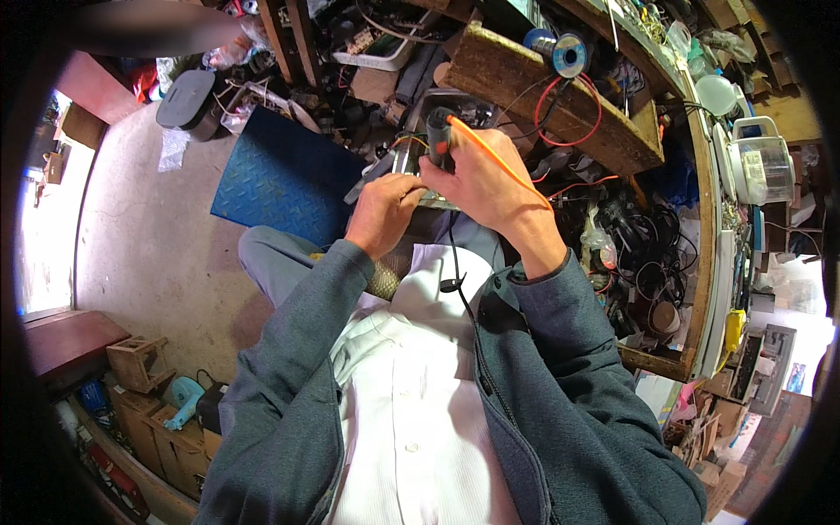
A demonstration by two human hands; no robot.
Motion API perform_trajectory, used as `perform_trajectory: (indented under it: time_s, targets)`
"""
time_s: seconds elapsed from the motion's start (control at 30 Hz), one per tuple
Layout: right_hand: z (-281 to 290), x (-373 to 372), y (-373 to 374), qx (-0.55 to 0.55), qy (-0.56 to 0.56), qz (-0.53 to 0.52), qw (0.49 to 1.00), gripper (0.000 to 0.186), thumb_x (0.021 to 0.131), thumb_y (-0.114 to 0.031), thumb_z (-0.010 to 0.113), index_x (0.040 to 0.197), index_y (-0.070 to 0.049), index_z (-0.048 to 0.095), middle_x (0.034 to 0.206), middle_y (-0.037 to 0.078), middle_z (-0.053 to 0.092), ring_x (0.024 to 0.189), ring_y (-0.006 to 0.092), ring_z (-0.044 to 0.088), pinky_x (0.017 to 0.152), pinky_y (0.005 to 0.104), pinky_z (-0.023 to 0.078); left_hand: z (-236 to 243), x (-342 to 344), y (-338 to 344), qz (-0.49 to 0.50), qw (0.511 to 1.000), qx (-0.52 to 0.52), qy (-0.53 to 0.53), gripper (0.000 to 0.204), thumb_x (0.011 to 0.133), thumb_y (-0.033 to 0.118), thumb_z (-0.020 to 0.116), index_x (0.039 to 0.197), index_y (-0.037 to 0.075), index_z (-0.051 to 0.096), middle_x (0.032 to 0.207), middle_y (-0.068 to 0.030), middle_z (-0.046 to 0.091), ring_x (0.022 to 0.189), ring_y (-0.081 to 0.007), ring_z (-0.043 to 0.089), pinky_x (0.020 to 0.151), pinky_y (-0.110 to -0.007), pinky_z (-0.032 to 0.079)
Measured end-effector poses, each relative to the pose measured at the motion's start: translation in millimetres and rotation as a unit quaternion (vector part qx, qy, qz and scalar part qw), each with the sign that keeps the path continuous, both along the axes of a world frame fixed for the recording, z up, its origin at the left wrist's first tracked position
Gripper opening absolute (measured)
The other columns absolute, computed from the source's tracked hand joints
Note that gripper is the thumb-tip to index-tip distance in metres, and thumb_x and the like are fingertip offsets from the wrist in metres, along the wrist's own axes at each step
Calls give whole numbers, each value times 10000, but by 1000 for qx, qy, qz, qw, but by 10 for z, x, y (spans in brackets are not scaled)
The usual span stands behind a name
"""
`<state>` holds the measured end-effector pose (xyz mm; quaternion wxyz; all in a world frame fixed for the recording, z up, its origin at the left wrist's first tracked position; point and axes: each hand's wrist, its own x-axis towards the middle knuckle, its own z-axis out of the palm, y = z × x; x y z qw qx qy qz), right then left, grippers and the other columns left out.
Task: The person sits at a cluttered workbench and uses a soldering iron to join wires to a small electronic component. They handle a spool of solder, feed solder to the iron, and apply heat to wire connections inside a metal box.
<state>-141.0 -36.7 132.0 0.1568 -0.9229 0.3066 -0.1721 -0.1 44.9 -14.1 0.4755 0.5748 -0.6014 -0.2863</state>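
Observation:
My right hand (483,179) grips a dark cylindrical tool handle (438,133) upright, with a thin orange rod or wire (499,160) running back across the hand. My left hand (382,210) holds a flat metal piece (404,166) just left of the tool; most of that piece is hidden by both hands. A black cord (455,258) hangs from the hands down over my white shirt. Both forearms wear grey-blue sleeves.
A cluttered wooden workbench (560,92) with a wire spool (569,54), red wires and tangled black cables (643,254) lies ahead and right. A blue textured mat (280,175) is on the concrete floor at left. Small wooden crates (140,363) stand at lower left.

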Motion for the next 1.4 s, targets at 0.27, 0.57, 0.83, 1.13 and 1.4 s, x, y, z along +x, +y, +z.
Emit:
perform_trajectory:
  time_s: [0.27,0.57,0.83,1.13,1.4]
  targets:
    - [-5,6,-7,1,-14,5,1000,218,833,-207,690,905,-18,608,666,187,638,610,393,651,558,451,515,54,-1,15,5,1000,18,-2,157,932,101,631,1025,9,717,961,-167,718,900,-356,674,820,-411,531]
    - [-4,11,-8,-8,-14,4,1000,213,821,-197,692,915,-22,615,667,188,642,612,391,657,555,451,519,37,-2,17,6,1000,13,-1,150,929,93,638,1023,8,717,966,-165,723,903,-352,682,817,-407,536]
    - [32,10,0,-8,-20,-2,1000,212,823,-201,696,913,-27,615,666,183,642,610,388,657,549,449,517,53,-8,18,14,1000,11,-4,159,931,102,636,1029,9,720,977,-164,728,913,-348,685,832,-402,537]
    - [3,-2,5,-8,-26,-11,1000,285,829,-241,754,817,14,627,624,197,615,612,392,655,564,423,512,80,-6,20,11,1000,17,-17,163,932,110,635,1025,6,719,979,-165,730,919,-347,689,832,-403,540]
    - [5,-2,5,-9,-35,-8,999,285,831,-243,755,823,11,627,620,195,613,605,390,652,559,423,509,90,1,28,14,1000,9,-26,161,928,112,639,1020,7,721,978,-166,731,918,-349,692,829,-406,542]
